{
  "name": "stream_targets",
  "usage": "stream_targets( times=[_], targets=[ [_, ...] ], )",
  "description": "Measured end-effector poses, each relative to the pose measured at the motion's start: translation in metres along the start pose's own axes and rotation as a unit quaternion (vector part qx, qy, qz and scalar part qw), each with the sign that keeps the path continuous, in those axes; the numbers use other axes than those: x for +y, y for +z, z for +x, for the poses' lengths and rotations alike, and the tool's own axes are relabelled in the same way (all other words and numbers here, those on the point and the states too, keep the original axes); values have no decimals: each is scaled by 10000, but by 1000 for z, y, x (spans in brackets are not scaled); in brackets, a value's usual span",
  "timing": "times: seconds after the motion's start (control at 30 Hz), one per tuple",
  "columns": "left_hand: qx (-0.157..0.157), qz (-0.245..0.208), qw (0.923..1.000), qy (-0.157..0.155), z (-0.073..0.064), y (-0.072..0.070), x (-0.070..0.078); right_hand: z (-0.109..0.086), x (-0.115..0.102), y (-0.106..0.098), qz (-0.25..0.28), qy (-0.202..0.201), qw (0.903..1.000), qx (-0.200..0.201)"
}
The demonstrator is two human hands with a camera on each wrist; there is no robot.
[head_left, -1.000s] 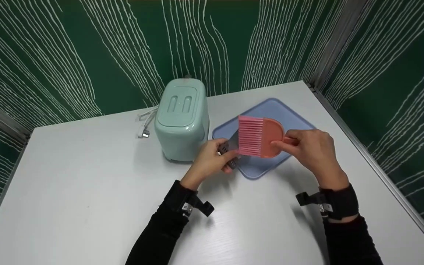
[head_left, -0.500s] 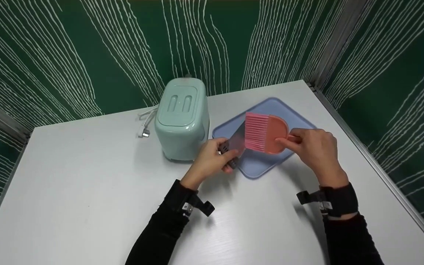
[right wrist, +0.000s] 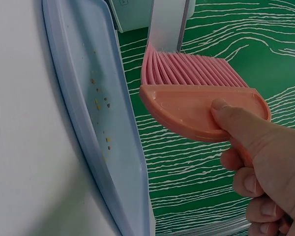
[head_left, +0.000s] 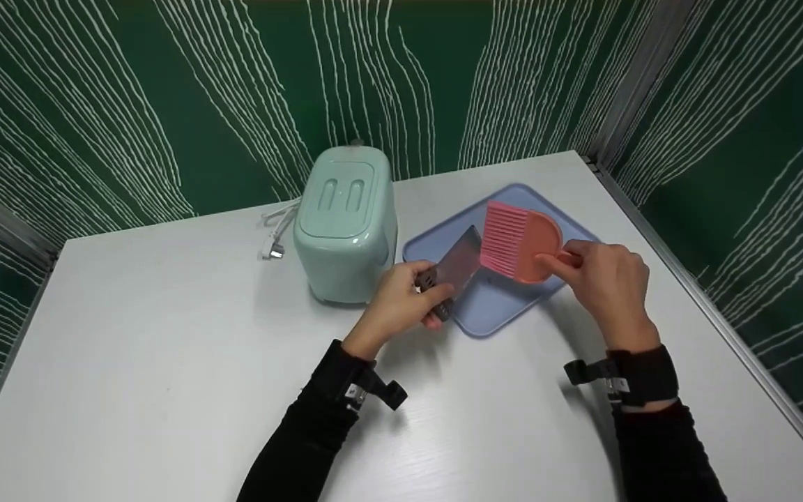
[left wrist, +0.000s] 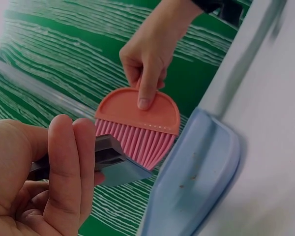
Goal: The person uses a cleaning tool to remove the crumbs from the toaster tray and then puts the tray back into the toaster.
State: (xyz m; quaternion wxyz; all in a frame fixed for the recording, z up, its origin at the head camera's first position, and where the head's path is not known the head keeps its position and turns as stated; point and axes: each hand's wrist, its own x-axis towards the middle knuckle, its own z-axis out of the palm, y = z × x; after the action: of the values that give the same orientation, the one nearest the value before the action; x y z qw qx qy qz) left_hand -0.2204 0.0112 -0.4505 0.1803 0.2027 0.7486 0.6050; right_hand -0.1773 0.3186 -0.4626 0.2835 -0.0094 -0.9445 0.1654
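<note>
My left hand (head_left: 396, 296) grips the dark, slotted handle of a scraper (head_left: 461, 261) with a flat metal blade. In my right hand (head_left: 609, 289) is a small orange hand brush (head_left: 541, 245) with pink bristles, the thumb pressed on its flat body. The bristles meet the blade's edge in the right wrist view. Both tools are held above a blue tray (head_left: 486, 319). Small brown and yellowish crumbs (right wrist: 97, 104) lie scattered in the tray. The left hand's fingers hide part of the scraper's handle.
A mint-green toaster (head_left: 346, 265) with a lid over its top stands left of the tray, near my left hand. Its white cord and plug (head_left: 272, 251) lie behind on the left. Green walls with white lines border the white table (head_left: 164, 362).
The brush has moved right and slightly away, sweeping across the scraper blade, and its bristles have tilted. More of the blade shows now. My left hand and the scraper have stayed nearly still.
</note>
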Motion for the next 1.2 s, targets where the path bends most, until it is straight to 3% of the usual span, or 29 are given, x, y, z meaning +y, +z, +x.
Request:
stream_targets(
  times=[0.53,0.83,1.2],
  targets=[
    [-67,29,10000,14,0,-1,-1,1,4,-2,-151,463,9987,128],
    [-37,39,9998,-176,0,-1,-2,3,1,-5,-106,492,9966,645],
    [-139,40,9997,-216,0,1,-1,5,-9,-1,192,296,9966,751]
  ],
)
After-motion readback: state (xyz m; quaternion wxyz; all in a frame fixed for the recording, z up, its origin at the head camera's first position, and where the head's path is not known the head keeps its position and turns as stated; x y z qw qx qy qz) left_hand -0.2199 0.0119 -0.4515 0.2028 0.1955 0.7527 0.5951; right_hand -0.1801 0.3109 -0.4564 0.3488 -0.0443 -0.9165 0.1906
